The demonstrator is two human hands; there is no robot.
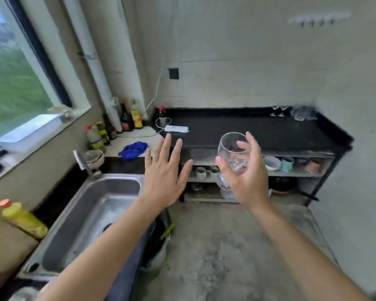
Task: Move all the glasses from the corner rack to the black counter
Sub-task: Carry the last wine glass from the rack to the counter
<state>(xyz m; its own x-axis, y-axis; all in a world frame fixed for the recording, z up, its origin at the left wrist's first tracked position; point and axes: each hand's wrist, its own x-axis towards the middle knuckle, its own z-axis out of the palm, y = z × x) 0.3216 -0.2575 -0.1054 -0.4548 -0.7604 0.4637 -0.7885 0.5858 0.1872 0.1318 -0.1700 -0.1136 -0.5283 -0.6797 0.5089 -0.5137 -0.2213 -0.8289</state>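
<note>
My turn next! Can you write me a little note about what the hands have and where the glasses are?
Right hand: holds one clear glass, in the air in front of the black counter.
Left hand: open and holding nothing, fingers spread, near the sink.
Done: some glasses already stand at the counter's far right corner; blurred, so no sure count.
Left: set this glass down on the counter. The corner rack is not in view, so I cannot tell how many glasses wait there.

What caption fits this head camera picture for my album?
Right hand carries a clear glass toward the black counter; left hand open above the sink.
</note>
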